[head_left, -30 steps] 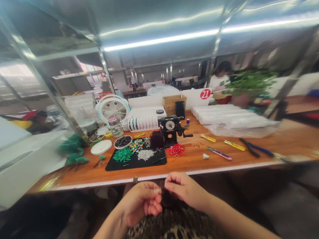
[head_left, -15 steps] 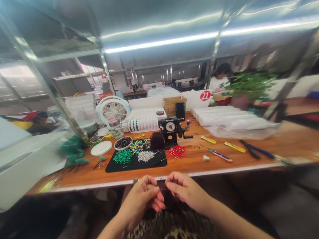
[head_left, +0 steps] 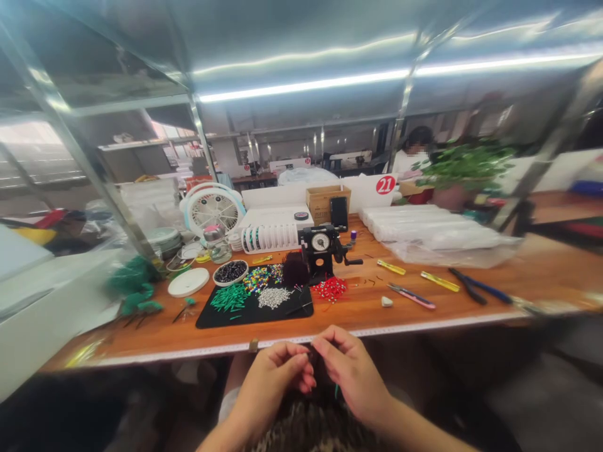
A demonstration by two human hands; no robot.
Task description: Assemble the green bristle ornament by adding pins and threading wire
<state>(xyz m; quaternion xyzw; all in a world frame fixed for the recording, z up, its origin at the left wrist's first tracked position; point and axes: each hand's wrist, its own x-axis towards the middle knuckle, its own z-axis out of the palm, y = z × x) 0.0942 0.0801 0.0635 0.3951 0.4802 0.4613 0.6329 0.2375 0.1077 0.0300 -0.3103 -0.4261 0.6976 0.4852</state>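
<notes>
Left hand and right hand are hovering, fingertips nearly touching, at the near edge of the wooden table, on my side of the black mat. I am seeing both curling into pinches, but cannot tell whether either is closing on anything. Beneath the right hand, the nearer one, a green strip is hanging, long axis roughly upright.

The head view looks down across the table.
</notes>
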